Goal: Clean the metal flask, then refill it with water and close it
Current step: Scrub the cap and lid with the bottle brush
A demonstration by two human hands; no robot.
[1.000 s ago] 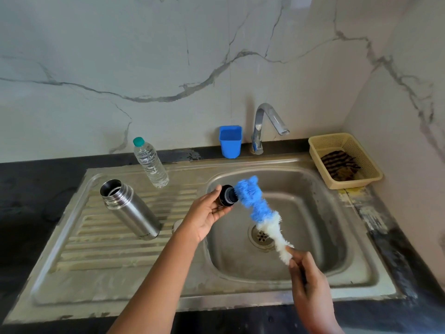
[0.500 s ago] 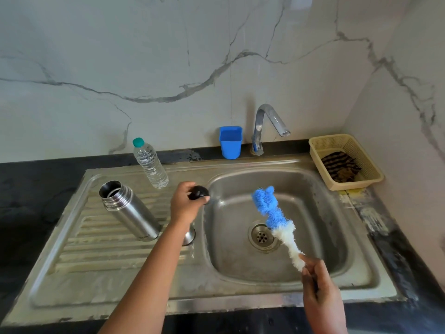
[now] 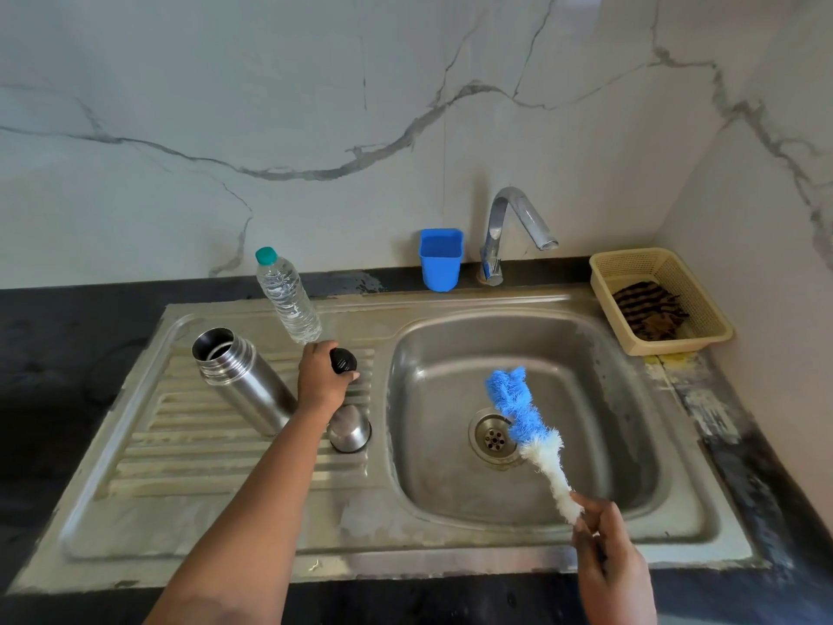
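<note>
The left grip (image 3: 325, 381) pinches the black stopper (image 3: 343, 360) low over the drainboard ridges; set down there, it could roll toward the basin. Just beside it, toward the person, stands the steel cap (image 3: 349, 428); left of it the open flask (image 3: 241, 381), easy to knock. The right grip (image 3: 606, 552) holds the brush (image 3: 525, 428) over the sink (image 3: 450, 545).

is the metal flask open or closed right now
Open. The metal flask stands on the drainboard with its mouth uncovered; the left hand holds the black stopper beside it, and the steel cup lid sits apart.
</note>
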